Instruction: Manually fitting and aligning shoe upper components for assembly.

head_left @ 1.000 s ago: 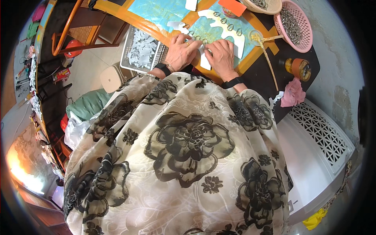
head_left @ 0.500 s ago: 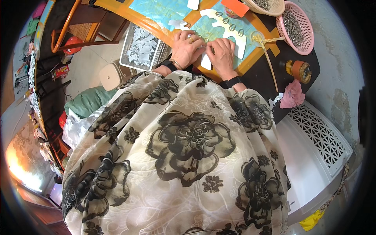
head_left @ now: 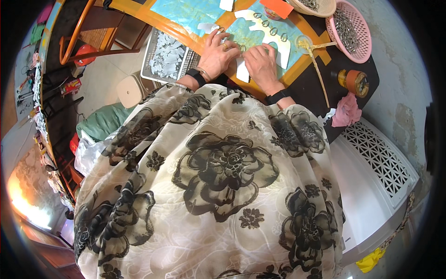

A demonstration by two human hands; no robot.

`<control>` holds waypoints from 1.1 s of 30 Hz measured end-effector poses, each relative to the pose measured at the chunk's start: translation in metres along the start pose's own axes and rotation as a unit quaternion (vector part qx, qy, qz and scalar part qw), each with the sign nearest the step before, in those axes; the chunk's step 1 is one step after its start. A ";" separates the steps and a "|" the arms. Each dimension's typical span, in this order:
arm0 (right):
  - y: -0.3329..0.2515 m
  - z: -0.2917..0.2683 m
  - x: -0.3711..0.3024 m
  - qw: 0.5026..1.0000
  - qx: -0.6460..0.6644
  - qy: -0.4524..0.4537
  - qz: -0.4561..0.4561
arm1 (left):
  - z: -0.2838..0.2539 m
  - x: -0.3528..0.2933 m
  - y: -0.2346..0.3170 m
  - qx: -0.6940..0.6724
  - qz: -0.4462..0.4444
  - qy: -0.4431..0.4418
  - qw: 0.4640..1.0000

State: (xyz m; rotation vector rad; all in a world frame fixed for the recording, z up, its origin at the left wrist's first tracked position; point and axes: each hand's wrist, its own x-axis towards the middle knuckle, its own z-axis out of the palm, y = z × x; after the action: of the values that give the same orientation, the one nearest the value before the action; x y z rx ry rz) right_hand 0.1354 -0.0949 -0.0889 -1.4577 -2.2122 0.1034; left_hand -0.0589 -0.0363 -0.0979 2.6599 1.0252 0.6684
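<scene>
On the taped table top lies a white scalloped card (head_left: 280, 52) with several metal rings (head_left: 273, 31) in a row along it. My left hand (head_left: 217, 56) bends over the near-left end of that card, outer fingers spread, thumb side closed near a metal ring. Close beside it, my right hand (head_left: 262, 69) has its fingers curled and pressed together. What the fingertips of either hand pinch is hidden. A white tab (head_left: 242, 70) shows below and between the hands. Beyond my left fingertips is a smaller white piece (head_left: 207, 28).
Metal pieces fill a pink basket (head_left: 353, 56) and a cream basket (head_left: 320, 11) at the back right. A stick (head_left: 319, 81) leans from a small round dish (head_left: 304, 44) near a tape roll (head_left: 357, 83). Left of the table stands a crate (head_left: 147, 69) of white pieces.
My left hand has shifted slightly left and its outer fingers have spread. The right hand's fingers have drawn closer together. The white tab between the hands shows more.
</scene>
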 end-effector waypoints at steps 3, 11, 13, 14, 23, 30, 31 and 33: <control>0.001 -0.002 0.002 0.999 -0.027 -0.011 -0.032 | -0.002 0.002 -0.006 0.026 0.046 -0.033 0.998; -0.001 0.000 -0.008 0.997 -0.052 -0.018 -0.050 | -0.009 -0.007 -0.005 0.073 0.094 -0.078 0.990; -0.002 -0.002 -0.011 0.996 -0.061 -0.027 -0.050 | -0.010 -0.011 -0.009 0.088 0.109 -0.094 0.986; -0.002 -0.004 -0.015 0.997 -0.054 -0.027 -0.042 | -0.009 -0.013 -0.011 0.085 0.118 -0.110 0.983; -0.005 -0.013 -0.028 0.998 -0.027 -0.051 0.006 | -0.013 -0.013 -0.007 0.062 0.121 -0.116 0.984; -0.007 -0.017 -0.029 0.998 -0.021 -0.052 0.037 | -0.017 -0.025 -0.007 0.084 0.145 -0.162 0.972; -0.007 -0.017 -0.029 0.998 -0.021 -0.053 0.037 | -0.017 -0.027 -0.006 0.074 0.137 -0.152 0.976; -0.007 -0.016 -0.028 0.998 -0.017 -0.059 0.036 | -0.015 -0.030 0.000 0.061 0.120 -0.144 0.980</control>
State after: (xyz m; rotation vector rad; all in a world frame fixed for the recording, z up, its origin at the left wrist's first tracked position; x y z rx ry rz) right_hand 0.1456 -0.1260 -0.0829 -1.5864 -2.2640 0.1809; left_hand -0.0857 -0.0557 -0.0949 2.9039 0.6956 0.2528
